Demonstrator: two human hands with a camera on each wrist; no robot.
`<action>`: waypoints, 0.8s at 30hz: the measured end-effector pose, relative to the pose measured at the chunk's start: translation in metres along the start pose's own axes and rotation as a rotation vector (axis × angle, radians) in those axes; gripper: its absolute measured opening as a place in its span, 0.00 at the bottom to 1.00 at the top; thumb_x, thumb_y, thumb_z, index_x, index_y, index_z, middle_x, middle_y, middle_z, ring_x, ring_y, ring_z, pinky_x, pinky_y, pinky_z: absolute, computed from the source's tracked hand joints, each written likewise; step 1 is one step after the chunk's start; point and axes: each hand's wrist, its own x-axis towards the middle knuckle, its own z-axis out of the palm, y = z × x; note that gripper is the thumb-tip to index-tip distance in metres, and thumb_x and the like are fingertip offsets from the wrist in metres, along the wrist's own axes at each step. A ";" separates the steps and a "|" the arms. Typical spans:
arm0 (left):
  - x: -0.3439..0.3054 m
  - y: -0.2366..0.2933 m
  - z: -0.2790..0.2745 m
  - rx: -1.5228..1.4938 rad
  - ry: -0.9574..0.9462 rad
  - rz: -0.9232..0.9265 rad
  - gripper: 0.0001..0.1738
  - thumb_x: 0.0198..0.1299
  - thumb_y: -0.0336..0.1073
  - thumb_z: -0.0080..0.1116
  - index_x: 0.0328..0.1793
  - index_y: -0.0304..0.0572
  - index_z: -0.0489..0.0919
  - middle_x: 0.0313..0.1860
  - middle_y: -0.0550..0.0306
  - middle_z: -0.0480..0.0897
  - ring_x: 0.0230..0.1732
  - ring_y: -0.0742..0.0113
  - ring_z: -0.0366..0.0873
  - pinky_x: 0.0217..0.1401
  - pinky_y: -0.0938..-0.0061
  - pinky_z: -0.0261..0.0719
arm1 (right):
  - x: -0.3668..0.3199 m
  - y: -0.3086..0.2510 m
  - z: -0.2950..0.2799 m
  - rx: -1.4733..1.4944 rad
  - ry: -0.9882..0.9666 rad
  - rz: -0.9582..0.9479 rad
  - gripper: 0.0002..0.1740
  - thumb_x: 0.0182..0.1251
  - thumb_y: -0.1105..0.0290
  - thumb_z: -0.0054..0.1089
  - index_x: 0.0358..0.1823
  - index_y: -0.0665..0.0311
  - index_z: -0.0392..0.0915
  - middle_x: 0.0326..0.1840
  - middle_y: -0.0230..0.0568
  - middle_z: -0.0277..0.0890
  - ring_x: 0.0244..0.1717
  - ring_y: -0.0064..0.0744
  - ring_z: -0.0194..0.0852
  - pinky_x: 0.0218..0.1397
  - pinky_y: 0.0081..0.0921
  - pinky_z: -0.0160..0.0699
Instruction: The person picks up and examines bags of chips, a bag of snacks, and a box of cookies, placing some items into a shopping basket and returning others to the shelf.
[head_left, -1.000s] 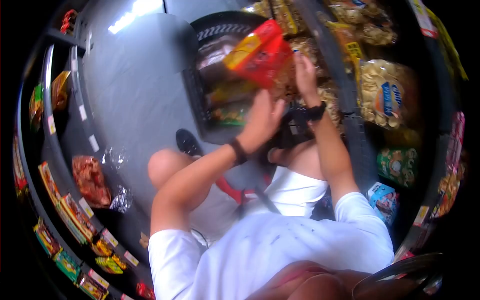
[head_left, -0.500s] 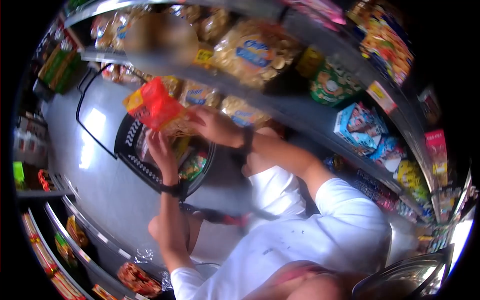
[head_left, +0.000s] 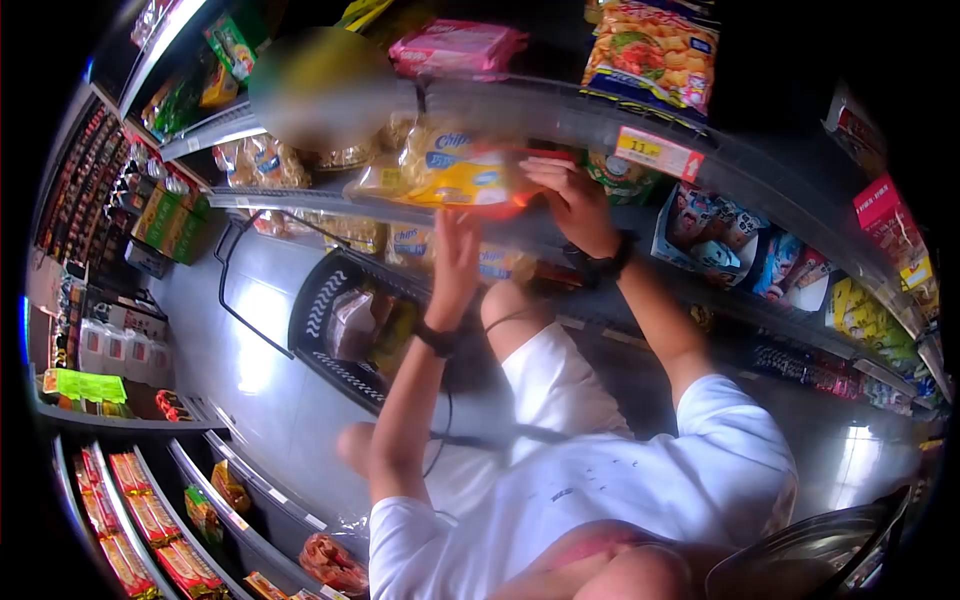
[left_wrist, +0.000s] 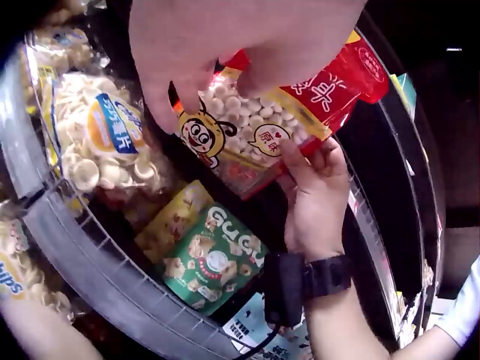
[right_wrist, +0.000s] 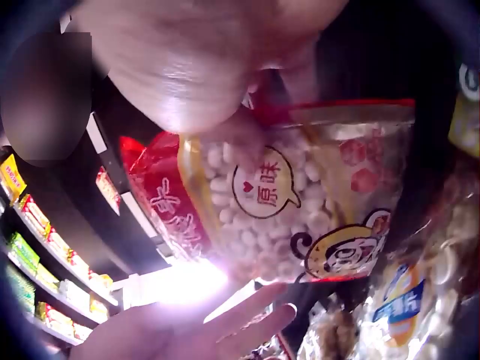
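A red and yellow snack bag (head_left: 455, 188) is held in front of the shelf. Through its clear window show small round pale snacks, with a cartoon bee printed beside them. My right hand (head_left: 580, 205) pinches the bag by one side; the left wrist view shows its thumb on the front and its fingers (left_wrist: 336, 160) curling behind. My left hand (head_left: 455, 265) is at the bag's lower edge, fingers (right_wrist: 251, 322) extended in the right wrist view. Close behind the bag are bags of round chips (left_wrist: 105, 135) and a green snack pouch (left_wrist: 212, 262).
A black shopping basket (head_left: 330, 355) with packages inside stands on the floor, its handle raised. Shelf edges (head_left: 560, 105) run across the front, and a price tag (head_left: 655, 152) hangs at the right. Boxed packs (head_left: 715, 235) sit on the right shelf. Another shelf (head_left: 150, 520) stands at the left.
The view has turned toward the shelves. Both hands have moved the snack bag from over the basket up to the front of the shelf with the chip bags.
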 end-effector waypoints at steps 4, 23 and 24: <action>0.011 -0.042 0.032 0.087 -0.093 0.050 0.36 0.75 0.23 0.44 0.84 0.44 0.44 0.77 0.50 0.62 0.73 0.59 0.67 0.67 0.71 0.70 | -0.020 0.024 -0.023 -0.006 0.063 0.187 0.15 0.64 0.82 0.60 0.52 0.64 0.81 0.52 0.43 0.83 0.55 0.44 0.82 0.58 0.31 0.79; 0.032 -0.079 0.120 0.586 -0.341 0.104 0.31 0.59 0.37 0.70 0.69 0.43 0.73 0.62 0.43 0.74 0.60 0.48 0.73 0.67 0.59 0.72 | -0.147 0.124 -0.024 0.063 0.491 0.908 0.17 0.69 0.69 0.64 0.56 0.69 0.76 0.47 0.48 0.82 0.45 0.38 0.81 0.50 0.32 0.78; 0.017 -0.070 0.110 0.685 -0.457 0.040 0.27 0.59 0.39 0.70 0.64 0.42 0.78 0.61 0.45 0.75 0.60 0.48 0.73 0.67 0.58 0.72 | -0.151 0.126 -0.022 0.047 0.492 0.926 0.18 0.69 0.69 0.64 0.56 0.69 0.75 0.47 0.48 0.82 0.45 0.38 0.81 0.50 0.32 0.78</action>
